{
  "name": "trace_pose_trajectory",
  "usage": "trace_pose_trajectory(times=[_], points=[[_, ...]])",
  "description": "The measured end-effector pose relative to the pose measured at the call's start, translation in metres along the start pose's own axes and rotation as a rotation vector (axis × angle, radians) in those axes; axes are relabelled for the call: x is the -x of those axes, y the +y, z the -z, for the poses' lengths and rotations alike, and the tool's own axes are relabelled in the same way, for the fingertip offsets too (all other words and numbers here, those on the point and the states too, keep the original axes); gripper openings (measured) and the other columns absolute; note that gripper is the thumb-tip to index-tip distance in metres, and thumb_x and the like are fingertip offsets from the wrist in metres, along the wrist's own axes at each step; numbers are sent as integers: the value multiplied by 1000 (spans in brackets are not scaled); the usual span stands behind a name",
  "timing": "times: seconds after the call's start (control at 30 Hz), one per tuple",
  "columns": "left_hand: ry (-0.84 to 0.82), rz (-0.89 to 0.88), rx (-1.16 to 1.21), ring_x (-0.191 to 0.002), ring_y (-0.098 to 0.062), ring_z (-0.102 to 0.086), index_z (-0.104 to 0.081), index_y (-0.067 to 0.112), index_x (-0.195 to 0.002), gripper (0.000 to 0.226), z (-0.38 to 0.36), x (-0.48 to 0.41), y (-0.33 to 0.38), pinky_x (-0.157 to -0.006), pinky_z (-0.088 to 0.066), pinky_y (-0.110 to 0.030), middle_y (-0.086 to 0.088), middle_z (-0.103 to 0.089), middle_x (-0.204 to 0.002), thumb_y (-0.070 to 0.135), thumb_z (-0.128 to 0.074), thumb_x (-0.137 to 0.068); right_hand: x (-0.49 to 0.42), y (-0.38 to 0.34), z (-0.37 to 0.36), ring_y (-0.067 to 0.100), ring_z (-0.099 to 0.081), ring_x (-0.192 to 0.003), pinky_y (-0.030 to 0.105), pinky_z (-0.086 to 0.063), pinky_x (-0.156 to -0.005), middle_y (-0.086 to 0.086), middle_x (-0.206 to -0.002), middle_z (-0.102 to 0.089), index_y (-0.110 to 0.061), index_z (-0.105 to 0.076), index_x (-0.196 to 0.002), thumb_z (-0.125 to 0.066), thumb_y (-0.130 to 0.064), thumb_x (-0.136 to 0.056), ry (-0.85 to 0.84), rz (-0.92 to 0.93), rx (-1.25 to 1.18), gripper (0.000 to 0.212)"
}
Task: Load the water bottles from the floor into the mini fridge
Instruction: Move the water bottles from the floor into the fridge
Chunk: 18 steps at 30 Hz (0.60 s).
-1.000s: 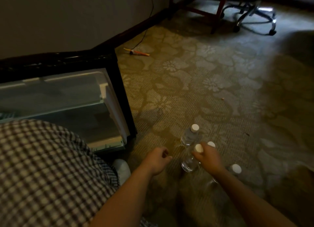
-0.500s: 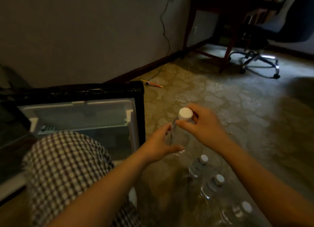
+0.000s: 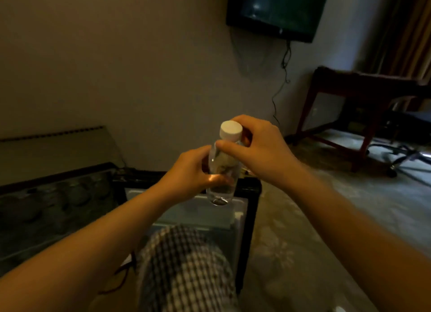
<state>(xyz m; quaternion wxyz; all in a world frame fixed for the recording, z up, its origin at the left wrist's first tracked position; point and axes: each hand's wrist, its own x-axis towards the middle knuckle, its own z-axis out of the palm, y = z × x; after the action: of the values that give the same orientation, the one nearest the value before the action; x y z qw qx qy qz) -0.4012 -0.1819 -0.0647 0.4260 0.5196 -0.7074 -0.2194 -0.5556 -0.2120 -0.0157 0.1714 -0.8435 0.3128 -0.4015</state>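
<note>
Both hands hold one clear water bottle (image 3: 222,183) with a white cap (image 3: 231,130) upright in the air. My right hand (image 3: 261,148) pinches its neck just below the cap. My left hand (image 3: 193,174) wraps the bottle's body from the left. Below and behind the bottle, the mini fridge (image 3: 250,209) stands open, its pale interior (image 3: 200,212) facing me. Its door (image 3: 53,209) hangs open to the left. The other bottles on the floor are out of view, apart from a white cap (image 3: 341,309) at the bottom edge.
My checkered knee (image 3: 184,272) sits in front of the fridge opening. Patterned carpet (image 3: 303,218) spreads to the right. A dark wooden table (image 3: 359,106) and an office chair base (image 3: 401,155) stand at the far right. A wall TV (image 3: 277,8) with a hanging cable is above.
The bottle was picked off the floor with my right hand and raised; my left hand has closed on its body. My view has tilted up, away from the floor bottles.
</note>
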Motion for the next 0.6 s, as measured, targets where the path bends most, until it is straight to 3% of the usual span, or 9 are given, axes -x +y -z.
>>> trace_pose_trajectory(times=[0.1, 0.2, 0.3, 0.4, 0.5, 0.6], points=[[35, 41, -71, -87, 5, -60, -56, 29, -105, 41, 37, 6, -9, -72, -49, -9, 15, -62, -96, 18, -76, -71, -25, -17, -23, -1, -49, -68, 11, -36, -61, -16, -77, -52, -20, -59, -100, -67, -33, -82, -63, 14, -17, 24], [62, 93, -146, -94, -8, -61, -57, 28, -103, 38, 65, 18, -25, -80, -51, -21, 7, -63, -100, 20, -76, -71, -41, -30, -50, 3, -54, -75, 19, -47, -67, -11, -81, -56, -18, -59, -100, -66, -35, -83, -117, 14, -32, 25], [72, 166, -173, -93, -10, -63, -59, 27, -102, 38, 81, 34, -47, -83, -54, -29, 9, -65, -96, 23, -77, -69, -47, -33, -82, 10, -59, -79, 29, -55, -73, -6, -83, -60, -16, -59, -96, -64, -36, -84, -179, 6, -33, 24], [63, 213, -184, -90, -3, -62, -58, 32, -98, 36, 86, 51, -76, -82, -53, -25, 14, -63, -92, 27, -78, -68, -44, -26, -119, 11, -57, -78, 28, -51, -71, -1, -88, -61, -15, -59, -99, -62, -36, -85, -221, -12, -29, 26], [44, 252, -209, -83, 3, -56, -56, 35, -94, 35, 82, 65, -104, -71, -44, -11, 18, -57, -89, 30, -78, -67, -35, -14, -154, 9, -55, -77, 25, -48, -70, -1, -88, -60, -14, -58, -100, -61, -36, -86, -252, -31, -19, 26], [42, 313, -234, -79, -2, -53, -58, 28, -99, 39, 76, 75, -130, -67, -41, -17, 11, -56, -90, 35, -79, -66, -26, -2, -179, 12, -55, -77, 29, -48, -69, 1, -87, -60, -13, -58, -99, -61, -36, -86, -291, -55, -6, 27]])
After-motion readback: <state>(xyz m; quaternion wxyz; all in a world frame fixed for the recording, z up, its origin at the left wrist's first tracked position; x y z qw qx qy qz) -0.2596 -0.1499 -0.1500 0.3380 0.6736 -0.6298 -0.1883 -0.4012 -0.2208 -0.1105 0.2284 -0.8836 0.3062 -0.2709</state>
